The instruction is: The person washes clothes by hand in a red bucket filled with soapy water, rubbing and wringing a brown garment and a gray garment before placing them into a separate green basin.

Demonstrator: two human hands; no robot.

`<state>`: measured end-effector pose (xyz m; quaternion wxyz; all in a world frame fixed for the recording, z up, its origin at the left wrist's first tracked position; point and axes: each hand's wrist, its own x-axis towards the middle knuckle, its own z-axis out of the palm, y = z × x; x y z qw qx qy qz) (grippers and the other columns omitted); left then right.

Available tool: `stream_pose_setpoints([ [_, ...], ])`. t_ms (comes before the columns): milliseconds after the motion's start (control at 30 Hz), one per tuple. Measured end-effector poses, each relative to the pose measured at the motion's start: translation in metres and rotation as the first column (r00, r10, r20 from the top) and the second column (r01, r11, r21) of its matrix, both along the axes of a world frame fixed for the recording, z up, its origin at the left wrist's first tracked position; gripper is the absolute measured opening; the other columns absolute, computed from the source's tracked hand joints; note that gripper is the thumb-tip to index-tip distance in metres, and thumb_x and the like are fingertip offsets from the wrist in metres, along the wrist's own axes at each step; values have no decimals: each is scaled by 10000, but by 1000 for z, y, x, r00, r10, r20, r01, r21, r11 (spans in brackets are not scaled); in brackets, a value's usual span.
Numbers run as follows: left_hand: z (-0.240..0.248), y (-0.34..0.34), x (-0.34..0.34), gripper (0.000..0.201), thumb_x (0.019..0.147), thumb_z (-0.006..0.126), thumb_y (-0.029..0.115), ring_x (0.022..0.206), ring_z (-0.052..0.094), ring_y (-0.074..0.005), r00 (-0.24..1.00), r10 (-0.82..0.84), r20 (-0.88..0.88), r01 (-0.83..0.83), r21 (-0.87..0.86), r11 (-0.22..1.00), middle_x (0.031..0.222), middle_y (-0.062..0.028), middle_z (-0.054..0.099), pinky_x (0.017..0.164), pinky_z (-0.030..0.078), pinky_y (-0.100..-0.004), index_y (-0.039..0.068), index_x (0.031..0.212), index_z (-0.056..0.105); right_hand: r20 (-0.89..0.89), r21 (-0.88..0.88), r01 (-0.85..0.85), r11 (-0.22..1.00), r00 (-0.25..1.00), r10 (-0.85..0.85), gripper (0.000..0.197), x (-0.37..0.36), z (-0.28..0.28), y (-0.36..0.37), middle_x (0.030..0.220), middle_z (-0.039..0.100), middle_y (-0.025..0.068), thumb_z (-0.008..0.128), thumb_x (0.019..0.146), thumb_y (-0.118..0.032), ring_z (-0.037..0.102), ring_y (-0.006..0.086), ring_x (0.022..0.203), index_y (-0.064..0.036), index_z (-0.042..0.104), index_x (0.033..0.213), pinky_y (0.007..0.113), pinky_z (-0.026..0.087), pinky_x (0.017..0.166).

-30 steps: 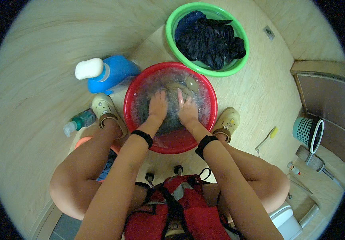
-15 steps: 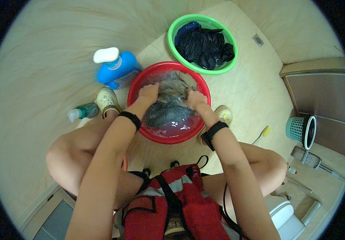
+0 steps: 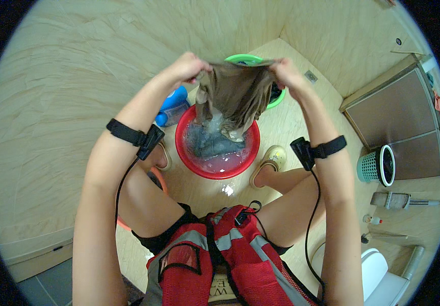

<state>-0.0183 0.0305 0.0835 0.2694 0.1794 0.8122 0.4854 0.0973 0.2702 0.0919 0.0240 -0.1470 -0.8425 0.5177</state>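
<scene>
A wet brown garment (image 3: pixel 238 92) hangs stretched between my two hands above the red basin (image 3: pixel 180 148). My left hand (image 3: pixel 189 68) is closed on its upper left corner, and my right hand (image 3: pixel 287 74) grips the upper right one. The cloth's lower end droops over the basin, where I cannot tell whether it touches the water. Soapy water and a dark grey-blue cloth (image 3: pixel 215 145) fill the basin. Behind the raised garment stands a green basin (image 3: pixel 279 100), mostly hidden, with dark cloth in it.
A blue bottle (image 3: pixel 173 109) stands left of the red basin, partly behind my left forearm. On the right are a teal wastebasket (image 3: pixel 370 167), a brown-panelled cabinet (image 3: pixel 393 117) and a white toilet (image 3: pixel 373 268). A floor drain (image 3: pixel 310 76) lies near the far corner.
Both hands have risen from the red basin, lifting the brown garment out of the water and spreading it. The green basin is now largely covered by it.
</scene>
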Motion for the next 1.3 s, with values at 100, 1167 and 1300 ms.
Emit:
stream_pose_setpoints([
  [100, 62, 11, 27, 152, 788, 593, 164, 491, 456, -82, 996, 46, 74, -58, 154, 986, 578, 0, 507, 432, 397, -238, 57, 681, 582, -88, -150, -177, 973, 982, 165, 238, 14, 57, -12, 743, 603, 62, 587, 734, -126, 544, 123, 645, 13, 610, 925, 250, 432, 561],
  [1167, -38, 36, 33, 183, 713, 690, 118, 510, 531, -116, 932, -249, 262, 78, 526, 847, 644, -45, 559, 470, 436, -258, 34, 815, 564, -437, 569, -227, 790, 731, 524, 800, -1, 19, -38, 1129, 454, 215, 610, 608, -75, 512, 315, 986, -24, 245, 1318, 363, 432, 850],
  [1300, -44, 31, 38, 140, 735, 656, 131, 452, 488, -115, 846, -321, 426, 122, 431, 894, 548, -34, 504, 437, 401, -251, 50, 699, 548, -251, 890, -147, 432, 632, 733, 743, 3, -3, -51, 1402, 275, 145, 668, 666, -96, 326, 396, 1249, -189, 357, 1334, 548, 329, 976],
])
